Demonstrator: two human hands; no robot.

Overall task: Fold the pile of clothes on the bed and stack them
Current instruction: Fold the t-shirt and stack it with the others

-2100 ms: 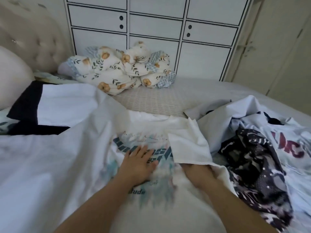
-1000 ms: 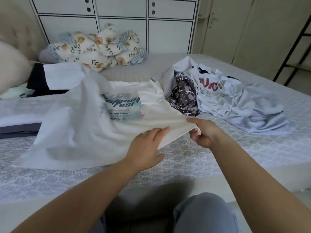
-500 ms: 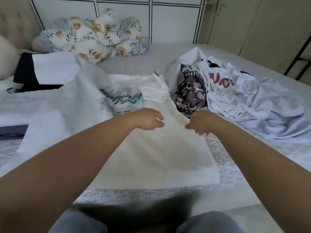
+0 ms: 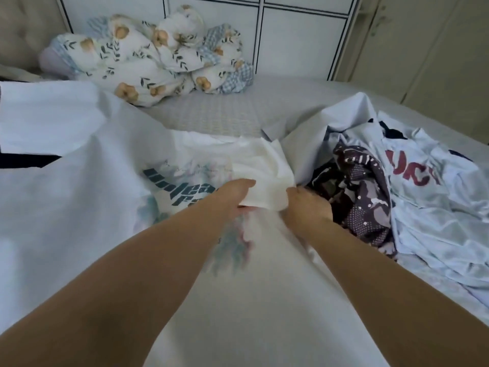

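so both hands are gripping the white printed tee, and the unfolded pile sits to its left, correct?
No, the side is wrong. In the head view the unfolded pile lies right of the white printed tee. Left hand and right hand both grip it.

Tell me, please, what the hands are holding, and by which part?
Both hands grip the white T-shirt: the left hand and right hand pinch the lower edge of its folded-over sleeve from either side.
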